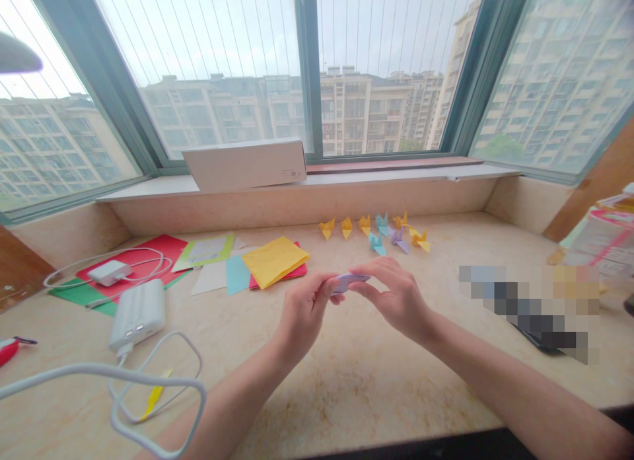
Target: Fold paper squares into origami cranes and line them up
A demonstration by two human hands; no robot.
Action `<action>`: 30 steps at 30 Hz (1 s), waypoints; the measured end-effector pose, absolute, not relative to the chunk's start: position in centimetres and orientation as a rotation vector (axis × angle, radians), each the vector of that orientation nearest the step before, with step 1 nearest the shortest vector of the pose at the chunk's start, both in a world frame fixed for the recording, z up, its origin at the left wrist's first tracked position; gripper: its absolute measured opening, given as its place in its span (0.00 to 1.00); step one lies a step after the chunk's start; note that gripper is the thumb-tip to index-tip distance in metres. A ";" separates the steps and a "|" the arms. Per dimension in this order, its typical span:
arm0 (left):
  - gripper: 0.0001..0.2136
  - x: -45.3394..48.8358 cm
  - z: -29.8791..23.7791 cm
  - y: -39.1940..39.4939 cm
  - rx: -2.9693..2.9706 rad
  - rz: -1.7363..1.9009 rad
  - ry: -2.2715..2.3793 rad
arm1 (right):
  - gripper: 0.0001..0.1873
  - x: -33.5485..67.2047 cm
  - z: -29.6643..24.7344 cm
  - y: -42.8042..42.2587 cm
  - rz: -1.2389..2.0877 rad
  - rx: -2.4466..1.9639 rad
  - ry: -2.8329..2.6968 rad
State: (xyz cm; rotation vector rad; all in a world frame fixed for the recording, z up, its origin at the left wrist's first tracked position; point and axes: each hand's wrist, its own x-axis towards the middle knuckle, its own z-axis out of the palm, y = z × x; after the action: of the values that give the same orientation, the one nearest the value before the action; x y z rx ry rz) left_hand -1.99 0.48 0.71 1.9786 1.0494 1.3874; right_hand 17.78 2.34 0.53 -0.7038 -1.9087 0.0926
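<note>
Between my two hands, above the middle of the stone counter, is a small folded piece of purple paper [345, 284]. My left hand [311, 298] pinches its left end between thumb and fingers. The right end is pinched by my right hand [393, 289], index finger along the top and thumb below. Fingers cover much of the paper, so its folds are hard to make out. Just beyond my hands stand several small folded paper cranes, among them an orange crane [364, 225], a blue crane [377, 244] and a purple crane [399, 240].
Left of my hands lie a yellow paper stack [275, 260], light blue paper [238, 275] and red sheets [166, 255]. A white power bank [139, 313] with looping cables and a white charger [109, 273] sit farther left. A white box [246, 166] rests on the windowsill. At right is a pixelated area.
</note>
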 end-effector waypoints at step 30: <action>0.16 -0.7 0.6 0.8 1.310 1.422 0.844 | 0.10 16.8 -0.1 2.0 0.238 -0.693 -1.824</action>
State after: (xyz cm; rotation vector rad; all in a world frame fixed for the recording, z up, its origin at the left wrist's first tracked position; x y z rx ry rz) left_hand -0.71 0.78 0.61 1.3095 0.8442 1.4217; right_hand 16.76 1.99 -0.12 -0.6931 -1.8236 0.2381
